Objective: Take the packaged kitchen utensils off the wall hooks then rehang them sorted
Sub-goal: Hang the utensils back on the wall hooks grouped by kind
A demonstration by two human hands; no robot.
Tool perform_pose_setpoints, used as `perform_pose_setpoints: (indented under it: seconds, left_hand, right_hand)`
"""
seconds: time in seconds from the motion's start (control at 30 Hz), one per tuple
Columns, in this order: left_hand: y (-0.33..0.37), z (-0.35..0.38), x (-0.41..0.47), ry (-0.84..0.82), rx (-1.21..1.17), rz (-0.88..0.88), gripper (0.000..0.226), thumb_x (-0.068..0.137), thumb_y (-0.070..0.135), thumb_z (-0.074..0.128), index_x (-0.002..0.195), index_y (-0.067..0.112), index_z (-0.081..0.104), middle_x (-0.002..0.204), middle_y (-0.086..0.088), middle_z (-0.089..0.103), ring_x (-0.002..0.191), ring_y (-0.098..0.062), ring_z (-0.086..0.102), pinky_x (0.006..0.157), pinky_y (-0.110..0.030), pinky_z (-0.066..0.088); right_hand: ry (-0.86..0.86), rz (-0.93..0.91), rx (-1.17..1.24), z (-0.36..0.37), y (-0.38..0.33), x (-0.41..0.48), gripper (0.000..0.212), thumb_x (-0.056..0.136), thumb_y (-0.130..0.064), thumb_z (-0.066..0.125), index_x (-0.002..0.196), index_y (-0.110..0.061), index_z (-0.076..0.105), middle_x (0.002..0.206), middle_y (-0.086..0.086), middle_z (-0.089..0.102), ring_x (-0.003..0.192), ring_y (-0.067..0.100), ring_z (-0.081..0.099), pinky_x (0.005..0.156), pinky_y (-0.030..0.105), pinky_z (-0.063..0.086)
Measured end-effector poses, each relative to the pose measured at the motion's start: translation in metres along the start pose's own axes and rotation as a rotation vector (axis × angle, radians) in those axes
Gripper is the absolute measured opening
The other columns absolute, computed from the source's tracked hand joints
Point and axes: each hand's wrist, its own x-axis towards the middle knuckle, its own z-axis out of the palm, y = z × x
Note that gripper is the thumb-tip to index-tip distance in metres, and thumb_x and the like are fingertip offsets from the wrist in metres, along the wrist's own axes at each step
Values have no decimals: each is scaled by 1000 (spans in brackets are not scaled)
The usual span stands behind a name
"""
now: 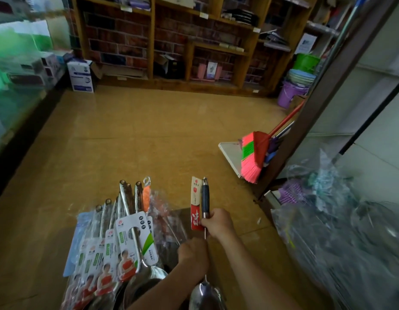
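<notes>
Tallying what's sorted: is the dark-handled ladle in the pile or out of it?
Out. The right hand grips the ladle by its dark handle, the left hand its thin shaft, beside the pile.

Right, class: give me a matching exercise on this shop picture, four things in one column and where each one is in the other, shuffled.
Things
1 broom
2 purple bucket
3 ladle
4 utensil pile

Places
A gripped by right hand and left hand
B bottom left
C back right, beside the shelves
D leaning on the frame at right

Pairs: 1-D, 2-C, 3-A, 4-B
</notes>
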Motion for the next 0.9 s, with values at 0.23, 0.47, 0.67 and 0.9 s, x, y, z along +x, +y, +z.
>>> perform_pose_setpoints:
  seconds: [0.23, 0.47, 0.67, 0.9]
  left_hand:
    - [36, -25, -23, 118, -375, 158, 24, 97, 27, 49, 91, 14, 68, 92, -3, 70, 83, -17, 67, 73, -29, 54]
    - [118, -65, -81, 106, -650, 424, 22, 100, 5, 44, 82, 10, 57, 68, 4, 62, 47, 7, 54, 49, -11, 41]
    - [227, -82, -137, 96, -777, 630, 18, 98, -1, 44, 86, 6, 54, 68, -5, 61, 48, -3, 53, 53, -23, 44]
    - [371, -63, -235, -36, -728, 913, 16, 99, 5, 46, 90, -2, 57, 74, -11, 67, 55, -13, 60, 51, -22, 47]
  right_hand:
    - [240, -140, 94, -81, -11, -46, 12, 90, -23, 71, 99, -18, 65, 103, 2, 73, 84, 16, 70, 64, 26, 56]
    - [513, -285, 152, -179, 1, -117, 16, 86, -29, 73, 94, -19, 64, 90, -4, 72, 79, 11, 67, 68, 29, 54]
    - [809, -304, 175, -286, 46, -190, 22, 85, -35, 73, 95, -20, 62, 96, -7, 60, 82, 9, 57, 67, 22, 43]
    - [1004, -262, 225, -402, 144, -311, 32, 89, -45, 69, 114, -28, 59, 96, -12, 73, 77, 4, 68, 68, 25, 56]
